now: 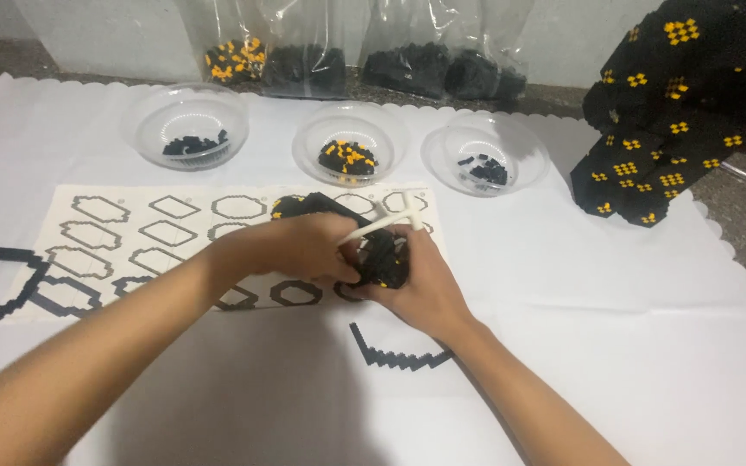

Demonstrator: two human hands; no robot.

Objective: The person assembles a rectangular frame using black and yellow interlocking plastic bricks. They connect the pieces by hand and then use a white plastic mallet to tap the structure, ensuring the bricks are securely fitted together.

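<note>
- Nearest, on the white table cover (pixel 615 362): a short stepped strip of black bricks (pixel 401 355), lying flat just below the right wrist, apart from both hands.
- Right hand (pixel 420 289): fingers curled up and closed round a black brick assembly (pixel 383 259), gripping it from below and the side.
- Left hand (pixel 304 248): closed too, pinching a thin white tool (pixel 382 223) whose far end rests against the top of the black brick assembly; fingertips touching that same piece.
- Under both hands: an instruction sheet (pixel 131 242) printed with outlined ring shapes, flat on the cover.
- Far left, partly over the sheet's edge: a black brick ring (pixel 6 289), lying flat.
- Further back, in a row: three clear plastic bowls, the left bowl (pixel 187 128) with black pieces, the middle bowl (pixel 349 142) with black and yellow pieces, the right bowl (pixel 483 157) with a few black pieces.
- Far right: a large black and yellow brick model (pixel 684 112), tilted.
- Farthest, against the wall: clear bags of bricks (pixel 347 60).
</note>
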